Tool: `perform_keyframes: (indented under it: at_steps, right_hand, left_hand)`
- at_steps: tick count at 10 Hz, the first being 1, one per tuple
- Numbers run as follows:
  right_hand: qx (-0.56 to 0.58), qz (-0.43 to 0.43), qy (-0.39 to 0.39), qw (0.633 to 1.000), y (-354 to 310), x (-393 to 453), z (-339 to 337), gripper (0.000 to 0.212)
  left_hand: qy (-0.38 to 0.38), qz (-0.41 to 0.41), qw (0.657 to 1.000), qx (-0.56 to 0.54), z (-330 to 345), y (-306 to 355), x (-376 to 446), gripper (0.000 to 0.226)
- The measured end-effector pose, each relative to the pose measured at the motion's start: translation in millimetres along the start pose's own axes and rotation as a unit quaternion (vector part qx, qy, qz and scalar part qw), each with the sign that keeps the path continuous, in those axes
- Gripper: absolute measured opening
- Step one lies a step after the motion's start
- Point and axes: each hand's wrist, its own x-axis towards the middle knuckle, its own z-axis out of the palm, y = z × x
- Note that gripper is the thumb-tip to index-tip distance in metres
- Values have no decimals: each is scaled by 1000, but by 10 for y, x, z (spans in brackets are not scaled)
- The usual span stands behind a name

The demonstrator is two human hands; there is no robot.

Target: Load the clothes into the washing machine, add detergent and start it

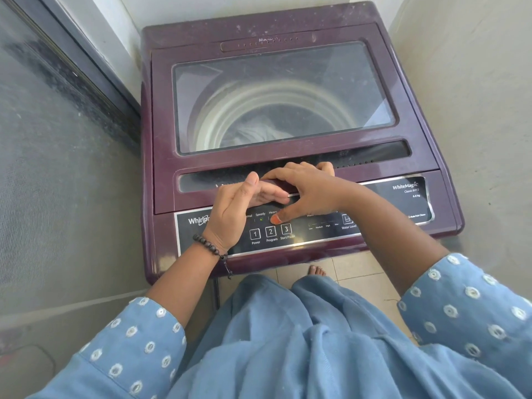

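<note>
Walls (pixel 475 82) of pale plaster close in on the far and right sides of the maroon washing machine (pixel 290 33), a dark-framed screen door (pixel 63 110) stands on the left, and beige floor tiles (pixel 354 272) show near my bare foot (pixel 316 271). Clothes (pixel 259 133) lie in the drum under the shut glass lid (pixel 282 93). My right hand (pixel 308 188) curls over the lid's near edge, thumb on the control panel (pixel 316 228) above the Program button (pixel 270 232); my left hand (pixel 239 205) hangs relaxed, holding nothing.
</note>
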Motion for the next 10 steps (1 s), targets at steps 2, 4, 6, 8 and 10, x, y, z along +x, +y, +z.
perform_keyframes:
  at_steps: [2, 4, 6, 8, 10]
  right_hand:
    - [58, -16, 12, 998, 32, -5, -3, 54]
    - [52, -20, 97, 994, 1, -8, 110, 41]
    - [-3, -31, 198, 980, -40, -56, 284, 41]
    - [48, -60, 139, 987, -13, -84, 155, 25]
    - [114, -129, 185, 968, 102, -63, -99, 27]
  left_hand:
    - [39, -27, 999, -17, 22, 60, 23, 56]
    - [102, -27, 994, -9, 91, 79, -2, 46]
    - [157, -27, 986, 48, 190, 86, -39, 36]
    - [217, -9, 972, 87, 286, 108, -40, 22]
    - [230, 21, 965, 121, 369, 343, 100, 14]
